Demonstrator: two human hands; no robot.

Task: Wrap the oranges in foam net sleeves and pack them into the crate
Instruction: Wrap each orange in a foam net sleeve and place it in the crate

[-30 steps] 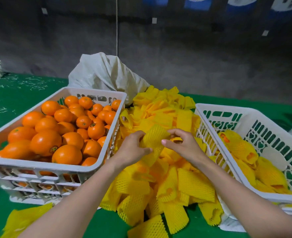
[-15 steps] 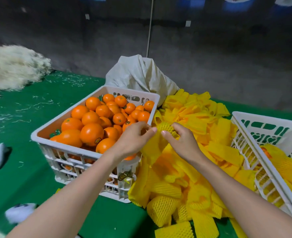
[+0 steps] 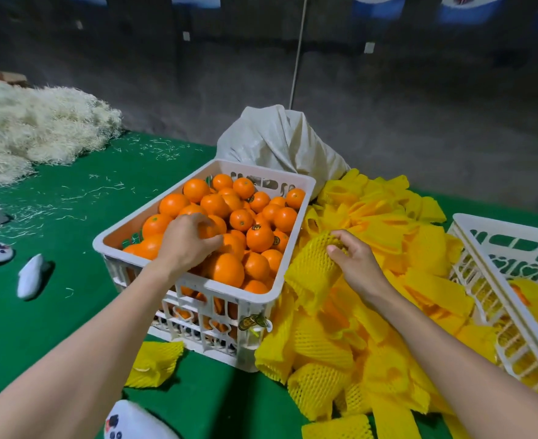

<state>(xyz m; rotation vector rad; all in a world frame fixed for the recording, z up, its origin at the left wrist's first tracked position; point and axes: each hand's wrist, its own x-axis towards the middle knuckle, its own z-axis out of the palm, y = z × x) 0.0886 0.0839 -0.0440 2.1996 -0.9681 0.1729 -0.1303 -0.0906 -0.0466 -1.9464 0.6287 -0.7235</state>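
The left hand (image 3: pixel 187 242) is down in the white crate (image 3: pixel 229 288) full of oranges (image 3: pixel 259 237). Its fingers curl round one orange (image 3: pixel 208 231). The right hand (image 3: pixel 358 264) pinches a yellow net sleeve (image 3: pixel 313 274) over the big sleeve pile (image 3: pixel 388 236) on the green worktop (image 3: pixel 71 217). A second crate (image 3: pixel 498 227) sits on the right.

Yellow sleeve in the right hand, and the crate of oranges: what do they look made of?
Yellow sleeve: soft foam netting, matte, going by its open mesh and crumpling in the right hand. Crate: probably rigid moulded plastic, white, slightly glossy, with slotted cut-out walls.
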